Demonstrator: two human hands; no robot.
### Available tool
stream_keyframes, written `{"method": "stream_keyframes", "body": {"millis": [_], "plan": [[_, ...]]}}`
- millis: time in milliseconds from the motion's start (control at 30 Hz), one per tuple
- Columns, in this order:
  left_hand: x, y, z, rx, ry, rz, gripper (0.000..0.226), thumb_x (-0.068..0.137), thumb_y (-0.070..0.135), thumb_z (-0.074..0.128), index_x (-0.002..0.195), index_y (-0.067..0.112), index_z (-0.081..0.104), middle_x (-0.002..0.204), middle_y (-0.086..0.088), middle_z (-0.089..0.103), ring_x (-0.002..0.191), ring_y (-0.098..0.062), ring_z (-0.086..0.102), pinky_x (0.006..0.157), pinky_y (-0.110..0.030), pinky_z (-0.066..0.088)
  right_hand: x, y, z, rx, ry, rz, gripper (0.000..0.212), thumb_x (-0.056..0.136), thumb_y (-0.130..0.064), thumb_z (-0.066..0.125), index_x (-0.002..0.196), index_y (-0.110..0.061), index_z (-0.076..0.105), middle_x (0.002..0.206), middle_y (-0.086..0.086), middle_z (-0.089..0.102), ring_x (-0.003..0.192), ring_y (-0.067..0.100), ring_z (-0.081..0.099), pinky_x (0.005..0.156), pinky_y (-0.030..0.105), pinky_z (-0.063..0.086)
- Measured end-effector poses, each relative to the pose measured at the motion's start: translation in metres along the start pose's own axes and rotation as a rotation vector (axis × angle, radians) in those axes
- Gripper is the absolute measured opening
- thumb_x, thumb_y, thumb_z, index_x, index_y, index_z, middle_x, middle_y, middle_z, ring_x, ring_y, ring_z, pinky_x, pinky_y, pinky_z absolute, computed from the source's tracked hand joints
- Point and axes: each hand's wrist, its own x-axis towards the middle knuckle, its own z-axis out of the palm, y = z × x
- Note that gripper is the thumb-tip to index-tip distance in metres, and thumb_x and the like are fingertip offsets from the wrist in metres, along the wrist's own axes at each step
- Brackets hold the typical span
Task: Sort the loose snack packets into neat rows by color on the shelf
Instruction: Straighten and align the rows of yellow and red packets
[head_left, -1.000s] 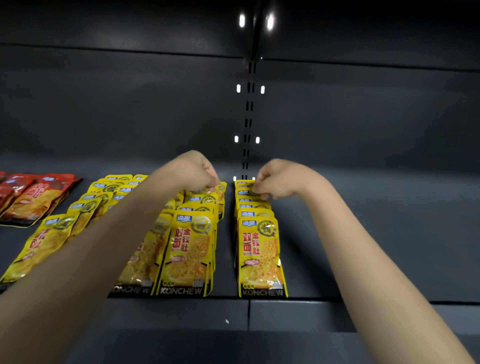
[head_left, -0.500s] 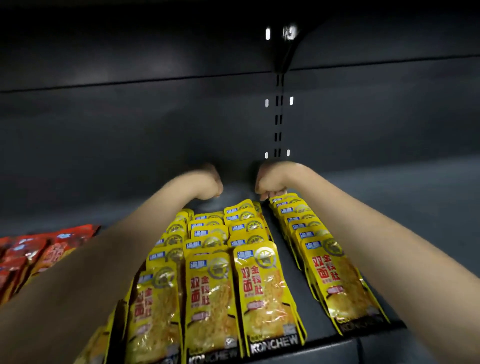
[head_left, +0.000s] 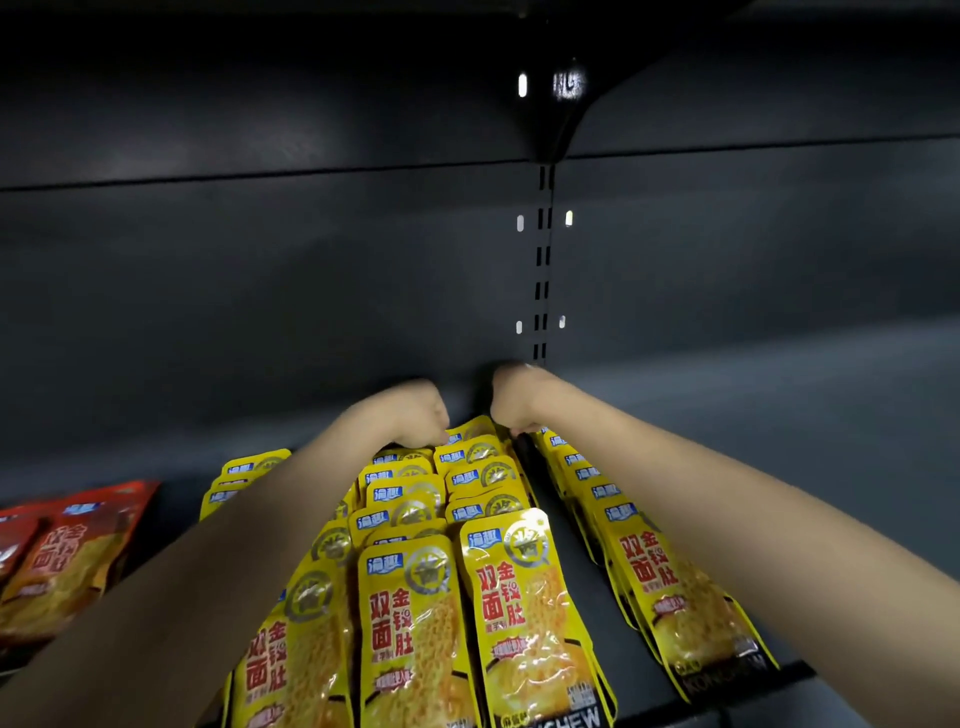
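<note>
Both arms reach deep into a dark grey metal shelf (head_left: 779, 467), toward 12 o'clock. The left hand (head_left: 410, 413) is curled knuckles-up at the back end of the middle rows of yellow snack packets (head_left: 415, 613), its fingertips down on the rearmost packets there (blurry, so I honestly can't tell if it's pinching one or just pressing). The right hand (head_left: 514, 397) is curled the same way just beside it at about 1 o'clock, fingertips at the top of the separate right-hand row of yellow packets (head_left: 670, 577), and again I can't make out whether it has hold of anything. The yellow packets lie flat and overlapping in rows running from the back wall to the front edge, with a bare strip of shelf between the middle rows and the right row. Over at 9 o'clock sits a pile of red snack packets (head_left: 72, 551), well apart from both hands. A slotted upright (head_left: 542, 260) runs up the back wall at 12 o'clock.
</note>
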Motion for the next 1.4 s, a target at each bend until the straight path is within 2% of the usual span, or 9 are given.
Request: {"method": "stream_keyframes", "body": {"millis": [167, 300, 567, 800, 933, 1167, 1233, 1300, 1400], "plan": [[0.007, -0.005, 0.003, -0.084, 0.004, -0.001, 0.026, 0.09, 0.019, 0.063, 0.114, 0.011, 0.069, 0.111, -0.006, 0.07, 0.101, -0.02, 0.065, 0.092, -0.033, 0.051, 0.006, 0.004, 0.001, -0.077, 0.045, 0.004, 0.032, 0.087, -0.002, 0.056, 0.056, -0.009, 0.047, 0.061, 0.006, 0.051, 0.064, 0.021, 0.052, 0.047, 0.021, 0.036], [0.009, -0.007, 0.007, -0.14, -0.01, -0.027, 0.022, 0.09, 0.018, 0.062, 0.111, 0.014, 0.07, 0.106, -0.005, 0.071, 0.096, -0.019, 0.066, 0.088, -0.032, 0.053, 0.009, 0.006, 0.002, -0.1, -0.023, -0.01, 0.03, 0.088, -0.007, 0.058, 0.059, -0.008, 0.048, 0.059, 0.004, 0.046, 0.049, 0.015, 0.041, 0.046, 0.021, 0.035], [0.01, 0.001, 0.007, -0.2, 0.012, -0.123, 0.018, 0.091, 0.014, 0.061, 0.106, 0.008, 0.07, 0.096, -0.009, 0.072, 0.046, -0.006, 0.047, 0.036, -0.012, 0.033, 0.017, 0.007, -0.001, -0.061, -0.015, -0.005, 0.032, 0.086, -0.007, 0.061, 0.056, -0.009, 0.049, 0.024, -0.002, 0.04, 0.045, 0.014, 0.042, 0.043, 0.021, 0.035], [0.004, 0.002, 0.004, -0.236, 0.0, -0.145, 0.021, 0.091, 0.017, 0.062, 0.109, 0.01, 0.069, 0.088, -0.009, 0.072, 0.037, -0.003, 0.038, 0.033, -0.012, 0.028, 0.015, 0.01, -0.007, 0.061, -0.154, -0.009, 0.029, 0.088, -0.015, 0.063, 0.063, -0.008, 0.051, 0.061, 0.005, 0.045, 0.048, 0.015, 0.036, 0.048, 0.021, 0.032], [0.003, 0.003, 0.001, -0.281, -0.002, -0.172, 0.021, 0.091, 0.018, 0.062, 0.11, 0.011, 0.068, 0.065, 0.003, 0.059, 0.028, -0.002, 0.037, 0.031, -0.01, 0.025, 0.003, 0.014, -0.017, 0.051, -0.071, -0.046, 0.034, 0.091, -0.027, 0.061, 0.109, 0.001, 0.068, 0.088, 0.014, 0.061, 0.063, 0.015, 0.046, 0.048, 0.018, 0.033], [0.003, 0.003, 0.004, -0.419, 0.021, -0.214, 0.02, 0.09, 0.012, 0.063, 0.108, 0.005, 0.068, 0.037, 0.01, 0.053, 0.021, 0.0, 0.035, 0.029, -0.006, 0.022, 0.008, 0.022, -0.003, 0.143, 0.128, 0.025, 0.011, 0.076, -0.014, 0.062, 0.071, -0.011, 0.052, 0.075, 0.005, 0.051, 0.081, 0.026, 0.053, 0.062, 0.025, 0.041], [0.002, 0.007, 0.003, -0.449, 0.027, -0.212, 0.02, 0.09, 0.009, 0.062, 0.108, 0.003, 0.067, 0.034, 0.01, 0.053, 0.022, 0.001, 0.037, 0.028, -0.006, 0.022, 0.005, 0.023, 0.0, 0.161, 0.181, 0.021, 0.004, 0.079, -0.013, 0.054, 0.082, -0.011, 0.055, 0.092, 0.008, 0.056, 0.096, 0.03, 0.056, 0.071, 0.027, 0.043], [0.003, 0.009, 0.005, -0.465, 0.022, -0.213, 0.019, 0.091, 0.007, 0.061, 0.108, 0.001, 0.066, 0.035, 0.01, 0.055, 0.022, 0.001, 0.039, 0.028, -0.006, 0.022, 0.001, 0.024, 0.003, 0.146, 0.192, 0.017, 0.025, 0.084, -0.013, 0.049, 0.106, -0.01, 0.059, 0.112, 0.011, 0.058, 0.109, 0.031, 0.055, 0.08, 0.03, 0.044], [0.006, 0.012, 0.01, -0.439, 0.021, -0.218, 0.02, 0.09, 0.009, 0.061, 0.108, 0.001, 0.067, 0.052, 0.006, 0.065, 0.024, 0.003, 0.041, 0.029, -0.005, 0.022, 0.002, 0.027, 0.007, 0.129, 0.185, 0.012, 0.029, 0.085, -0.009, 0.048, 0.112, -0.008, 0.059, 0.119, 0.013, 0.058, 0.113, 0.033, 0.055, 0.082, 0.031, 0.046]]}}
